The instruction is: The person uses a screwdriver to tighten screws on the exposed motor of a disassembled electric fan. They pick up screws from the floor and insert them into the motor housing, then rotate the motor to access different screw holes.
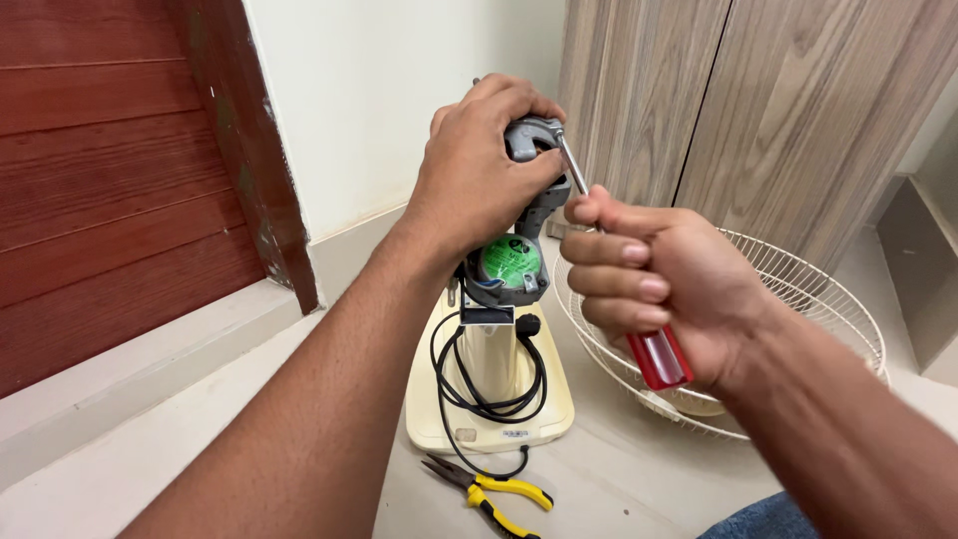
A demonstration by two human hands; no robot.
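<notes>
Gripping fan motor [511, 262] and screwdriver [654, 351], fingers closed; pliers [494, 491], wire guard [798, 289] nearby.

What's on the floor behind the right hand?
A white wire fan guard lies on the floor behind the right hand, which holds a red-handled screwdriver. The hand and forearm cover the guard's near middle, so its centre cannot be seen.

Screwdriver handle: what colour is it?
Red, clear in the head view: screwdriver handle in the right hand.
</notes>
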